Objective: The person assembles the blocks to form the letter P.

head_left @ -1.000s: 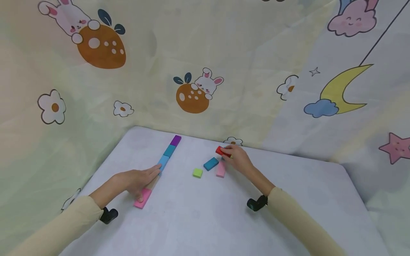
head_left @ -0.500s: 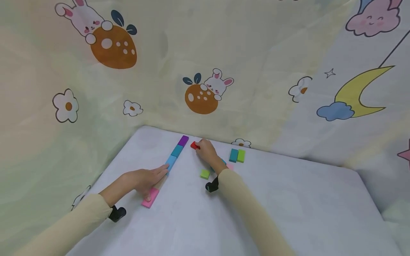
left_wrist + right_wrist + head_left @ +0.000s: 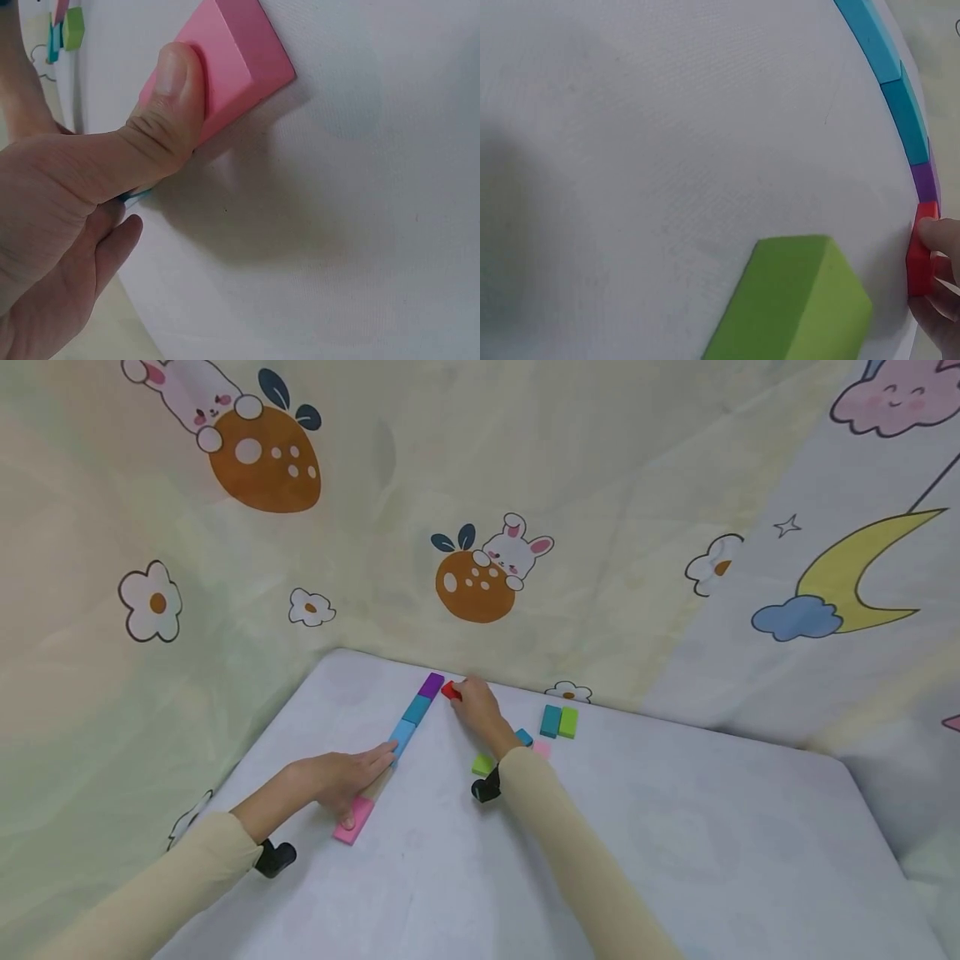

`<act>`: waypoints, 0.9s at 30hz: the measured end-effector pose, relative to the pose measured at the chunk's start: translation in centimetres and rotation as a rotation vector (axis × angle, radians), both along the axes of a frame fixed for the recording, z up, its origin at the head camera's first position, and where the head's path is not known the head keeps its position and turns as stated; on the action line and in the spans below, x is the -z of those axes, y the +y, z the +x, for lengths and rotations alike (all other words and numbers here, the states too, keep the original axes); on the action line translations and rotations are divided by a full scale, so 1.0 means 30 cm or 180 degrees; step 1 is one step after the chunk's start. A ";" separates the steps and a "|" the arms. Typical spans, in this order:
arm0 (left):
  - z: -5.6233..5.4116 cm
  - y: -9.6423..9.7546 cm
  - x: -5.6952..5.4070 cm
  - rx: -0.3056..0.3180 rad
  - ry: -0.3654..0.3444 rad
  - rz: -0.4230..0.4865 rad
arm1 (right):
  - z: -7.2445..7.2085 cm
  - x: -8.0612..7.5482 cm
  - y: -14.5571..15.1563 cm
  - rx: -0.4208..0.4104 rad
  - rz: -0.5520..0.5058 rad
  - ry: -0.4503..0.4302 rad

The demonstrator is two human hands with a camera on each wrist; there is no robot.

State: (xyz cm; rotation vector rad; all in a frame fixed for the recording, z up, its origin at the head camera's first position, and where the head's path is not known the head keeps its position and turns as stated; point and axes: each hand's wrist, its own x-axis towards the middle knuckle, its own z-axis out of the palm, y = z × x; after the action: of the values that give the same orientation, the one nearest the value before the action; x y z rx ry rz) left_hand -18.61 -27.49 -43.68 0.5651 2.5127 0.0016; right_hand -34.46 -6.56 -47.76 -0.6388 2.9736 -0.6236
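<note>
A straight row of blocks lies on the left of the white table: a pink block (image 3: 353,821), a wooden-coloured block (image 3: 377,787), a light blue block (image 3: 402,737), a teal block (image 3: 417,710) and a purple block (image 3: 431,684). My left hand (image 3: 347,781) rests along the row, its thumb on the pink block and its straight fingertips at the light blue one. At the far end, my right hand (image 3: 476,703) pinches a red block (image 3: 921,259) between thumb and fingers. In the right wrist view the red block's end is right at the purple block.
Loose blocks lie right of the row: a green block (image 3: 780,307) near my right wrist, a blue block (image 3: 524,737), a pale pink block (image 3: 542,749), and a teal block (image 3: 551,721) beside a lime block (image 3: 567,723). A printed cloth (image 3: 615,568) hangs behind the table's far edge.
My right hand has carried the red block left from the loose blocks to the purple end of the row. The left hand stays on the row; the head view has shifted slightly.
</note>
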 end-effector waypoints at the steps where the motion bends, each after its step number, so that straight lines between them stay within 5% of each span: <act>1: 0.000 -0.001 0.000 0.0000 -0.0008 0.0000 | 0.000 0.002 -0.002 0.0010 0.0003 -0.0024; 15: 0.000 -0.005 0.000 0.0046 0.0002 -0.0009 | 0.033 -0.036 0.045 -0.0205 -0.0324 -0.0148; 21: -0.001 -0.002 -0.003 -0.0024 0.0008 0.0087 | 0.193 -0.096 0.279 -0.0517 -0.0160 0.0087; 27: -0.004 -0.002 0.005 -0.0020 -0.0028 0.0115 | 0.339 -0.063 0.527 -0.0556 0.0341 0.0402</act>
State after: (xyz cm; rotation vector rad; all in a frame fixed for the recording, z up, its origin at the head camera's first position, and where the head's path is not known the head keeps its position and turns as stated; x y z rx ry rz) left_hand -18.74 -27.54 -43.82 0.5705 2.5102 0.0521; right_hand -24.29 9.24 -45.87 -0.9482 2.9935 -0.4234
